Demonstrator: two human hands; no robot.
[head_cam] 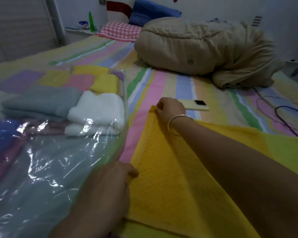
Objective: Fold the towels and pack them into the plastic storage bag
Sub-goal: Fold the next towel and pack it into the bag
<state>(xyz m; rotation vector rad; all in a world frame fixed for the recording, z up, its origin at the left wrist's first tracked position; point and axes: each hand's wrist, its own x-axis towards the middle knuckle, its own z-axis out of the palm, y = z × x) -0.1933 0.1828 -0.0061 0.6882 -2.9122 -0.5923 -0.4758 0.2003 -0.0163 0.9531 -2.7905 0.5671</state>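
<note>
The bed [162, 83], in its pastel striped sheet, fills the frame and carries everything. A rolled beige quilt [196, 47] sits in the upper right, out of my way. The plastic storage bag [46, 169] lies flat across the lower left so I can slide things in; folded towels [96, 109] are already stacked inside it, white and grey ones nearest, yellow and pink behind. In the lower right is the yellow towel [170, 177] I am folding, spread just beside the bag. My right hand [169, 109] reaches to centre frame and pinches the far corner between thumb and fingers, lifting that edge taut. My left hand [117, 176], at lower centre, pinches the near corner of the same edge to keep it straight. A phone [196, 105] lies just beyond my right hand.
</note>
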